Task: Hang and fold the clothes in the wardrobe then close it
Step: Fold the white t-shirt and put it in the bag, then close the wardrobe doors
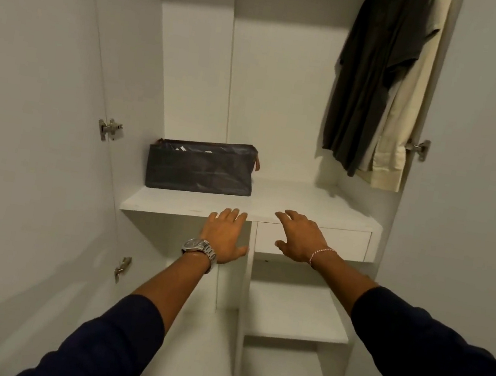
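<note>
The white wardrobe stands open before me, both doors swung wide. A dark grey shirt [373,78] and a cream garment [404,120] hang side by side at the upper right. My left hand [226,234], with a metal watch on the wrist, reaches palm down with straight fingers to the front edge of the middle shelf [301,205]. My right hand [300,236], a thin bracelet on its wrist, hovers with spread fingers just in front of the small drawer [347,244] under that shelf. Neither hand holds anything.
A dark grey zipped pouch [200,166] stands on the left of the middle shelf. Below are a vertical divider [244,299] and a lower shelf [296,312] on the right. The left door [33,141] and right door [476,188] flank the opening, with metal hinges.
</note>
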